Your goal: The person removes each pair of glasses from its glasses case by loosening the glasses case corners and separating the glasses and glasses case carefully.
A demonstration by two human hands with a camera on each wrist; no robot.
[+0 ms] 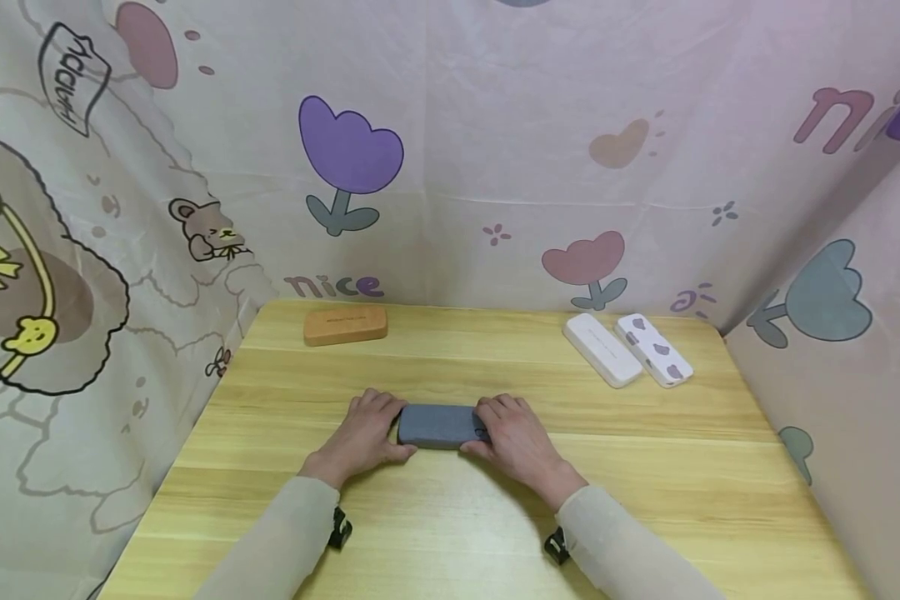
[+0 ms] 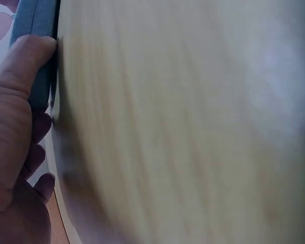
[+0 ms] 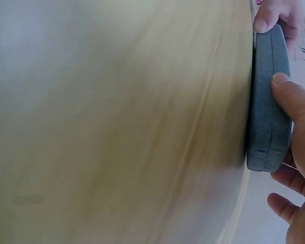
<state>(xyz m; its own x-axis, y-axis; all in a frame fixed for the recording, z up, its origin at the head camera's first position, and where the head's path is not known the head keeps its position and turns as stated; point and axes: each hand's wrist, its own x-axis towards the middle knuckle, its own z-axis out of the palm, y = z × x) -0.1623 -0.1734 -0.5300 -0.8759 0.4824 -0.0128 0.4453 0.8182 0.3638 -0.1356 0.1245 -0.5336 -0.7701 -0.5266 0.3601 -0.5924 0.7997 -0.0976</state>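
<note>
A grey-blue glasses case (image 1: 438,426) lies closed on the wooden table, its long side facing me. My left hand (image 1: 369,429) holds its left end, thumb at the near side and fingers around the far corner. The right hand (image 1: 516,437) grips the right end from above, covering part of the lid. In the left wrist view, the left thumb (image 2: 28,58) presses on the side of the case (image 2: 40,86). The right wrist view shows the case's seam (image 3: 272,101) running along its edge, with the right thumb (image 3: 290,94) over it.
At the back left of the table (image 1: 270,500) sits an orange-brown case (image 1: 345,326). Two more cases lie side by side at the back right: a plain white one (image 1: 603,350) and a white one with grey patches (image 1: 654,350). Printed curtains (image 1: 457,150) hang behind and beside the table.
</note>
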